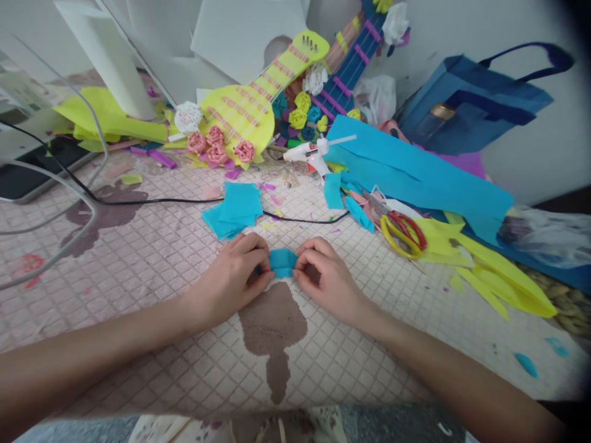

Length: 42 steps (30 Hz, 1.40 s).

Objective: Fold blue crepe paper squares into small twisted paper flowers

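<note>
A small blue foam piece lies on the quilted pink mat between my two hands. My left hand pinches its left end with curled fingers. My right hand pinches its right end the same way. Just beyond them sits a loose pile of blue foam squares.
A white glue gun lies behind, its black cord running across the mat. Red-and-yellow scissors rest at right beside blue and yellow foam sheets. Foam guitars with paper flowers, a blue bag and a phone crowd the back.
</note>
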Motion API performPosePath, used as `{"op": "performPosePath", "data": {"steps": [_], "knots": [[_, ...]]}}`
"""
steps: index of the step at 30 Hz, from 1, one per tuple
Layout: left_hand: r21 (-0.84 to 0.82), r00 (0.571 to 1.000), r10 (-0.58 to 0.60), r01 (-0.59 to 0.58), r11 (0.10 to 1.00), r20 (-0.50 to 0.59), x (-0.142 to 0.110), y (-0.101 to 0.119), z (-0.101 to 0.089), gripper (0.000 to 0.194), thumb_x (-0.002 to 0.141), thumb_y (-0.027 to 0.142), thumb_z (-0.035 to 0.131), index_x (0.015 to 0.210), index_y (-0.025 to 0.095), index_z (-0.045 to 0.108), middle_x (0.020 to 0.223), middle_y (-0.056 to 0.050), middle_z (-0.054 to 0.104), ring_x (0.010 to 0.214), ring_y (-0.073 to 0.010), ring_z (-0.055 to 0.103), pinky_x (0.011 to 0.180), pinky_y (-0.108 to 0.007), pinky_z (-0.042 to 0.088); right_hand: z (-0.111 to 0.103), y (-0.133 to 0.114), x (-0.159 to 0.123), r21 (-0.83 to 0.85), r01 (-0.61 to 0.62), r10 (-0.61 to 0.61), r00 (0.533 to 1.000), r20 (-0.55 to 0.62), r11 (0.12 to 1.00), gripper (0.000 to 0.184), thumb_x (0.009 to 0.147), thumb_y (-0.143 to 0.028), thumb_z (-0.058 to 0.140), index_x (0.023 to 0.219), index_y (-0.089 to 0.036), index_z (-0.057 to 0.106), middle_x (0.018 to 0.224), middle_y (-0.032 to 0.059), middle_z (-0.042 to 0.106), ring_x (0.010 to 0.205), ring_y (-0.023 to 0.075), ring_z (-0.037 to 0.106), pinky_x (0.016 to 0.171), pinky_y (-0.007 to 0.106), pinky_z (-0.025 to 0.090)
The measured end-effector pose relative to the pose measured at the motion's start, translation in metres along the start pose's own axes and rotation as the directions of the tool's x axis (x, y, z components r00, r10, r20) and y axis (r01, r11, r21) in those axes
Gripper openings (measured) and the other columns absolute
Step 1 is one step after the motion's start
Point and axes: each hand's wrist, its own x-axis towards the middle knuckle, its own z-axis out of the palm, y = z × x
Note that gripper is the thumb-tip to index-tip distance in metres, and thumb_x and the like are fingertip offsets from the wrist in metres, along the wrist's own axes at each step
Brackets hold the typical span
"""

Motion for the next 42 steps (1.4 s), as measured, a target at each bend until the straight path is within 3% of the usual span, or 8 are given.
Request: {"op": "performPosePath", "data": {"steps": [32, 38, 42], "knots": [[0.07, 0.998, -0.055, 0.054, 0.996, 0.02, 0.0027, -0.0013, 0.0051, 0.012, 0.079, 0.013, 0.06, 0.07, 0.016, 0.052, 0.091, -0.005, 0.055, 0.092, -0.0225, 0.052, 0.081, -0.038, 0.043, 0.0027, -0.0007, 0.0023, -0.028, -0.013, 0.013, 1.0, -0.01, 1.0, 0.016, 0.076, -0.005, 0.056, 0.073, -0.019, 0.047, 0.089, 0.0039, 0.05, 0.089, 0.017, 0.05, 0.075, 0.031, 0.045], [0.002, 0.995, -0.097, 0.097, 0.995, -0.001, 0.0025, 0.0021, 0.0031, 0.012, 0.078, 0.008, 0.059, 0.085, 0.016, 0.054, 0.09, -0.004, 0.055, 0.09, -0.0217, 0.05, 0.079, -0.037, 0.042, -0.0009, -0.0015, 0.0021, 0.024, -0.022, 0.021, 0.999, 0.036, 0.999, 0.016, 0.078, -0.003, 0.054, 0.082, -0.019, 0.052, 0.094, 0.0045, 0.048, 0.092, 0.0165, 0.049, 0.075, 0.029, 0.045], [-0.077, 0.997, -0.071, 0.073, 0.994, 0.031, 0.0006, 0.001, 0.002, 0.011, 0.083, 0.009, 0.054, 0.084, 0.019, 0.06, 0.093, -0.003, 0.054, 0.092, -0.0202, 0.05, 0.083, -0.036, 0.041, -0.0003, 0.0, 0.0027, 0.029, -0.019, 0.018, 0.999, 0.049, 0.999, 0.016, 0.08, -0.004, 0.052, 0.082, -0.019, 0.058, 0.095, 0.0047, 0.048, 0.095, 0.0169, 0.049, 0.078, 0.03, 0.045]]}}
